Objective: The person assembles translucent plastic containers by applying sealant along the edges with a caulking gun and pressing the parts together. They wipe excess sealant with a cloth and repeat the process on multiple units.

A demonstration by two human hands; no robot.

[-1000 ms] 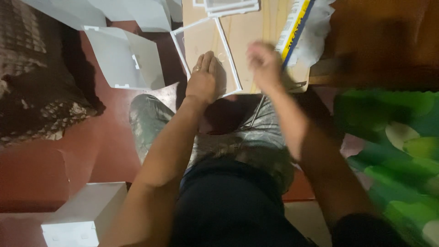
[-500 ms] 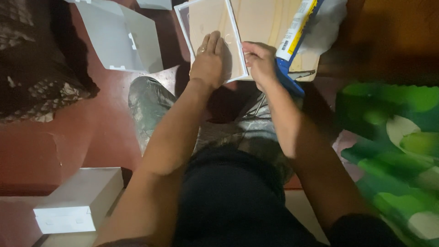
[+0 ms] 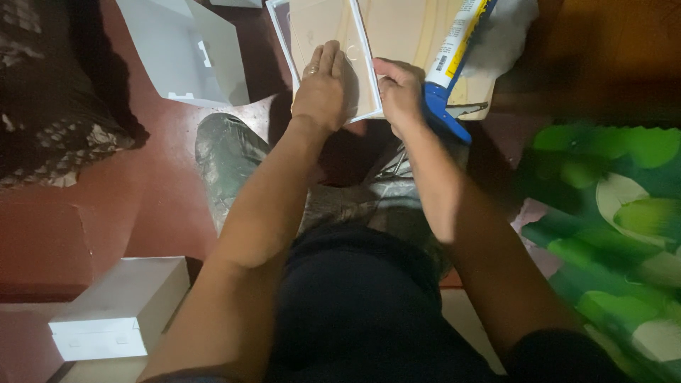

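1. Head view, the hands: the left hand (image 3: 323,89) lies flat, fingers straight and together, palm pressing down on a clear panel with a white rim (image 3: 323,53). The right hand (image 3: 401,92) has its fingers curled around the panel's near right edge, pinching it.
2. Head view, where the panel is: it rests on a pale wooden board (image 3: 404,32) at the top of the picture, just beyond the person's knees, with its near edge overhanging the board slightly.
3. Doing this well, as a judgement: the flat palm should spread its pressure evenly so the thin sheet does not bow, while the pinching fingers keep the edge square to the board and off the clear face, which would smear.
4. Materials and shapes: the panel looks rigid, glossy and thin, the wood grain showing through it. The board is matte and light.
5. Just right of the right hand lies a caulking gun with a blue frame (image 3: 443,117) carrying a white-and-yellow tube (image 3: 457,39); beside it sits crumpled white plastic (image 3: 507,28).
6. Around: folded white card boxes (image 3: 181,50) (image 3: 117,308) on a dark red floor (image 3: 156,191), and green patterned cloth (image 3: 610,213), soft and blurred.
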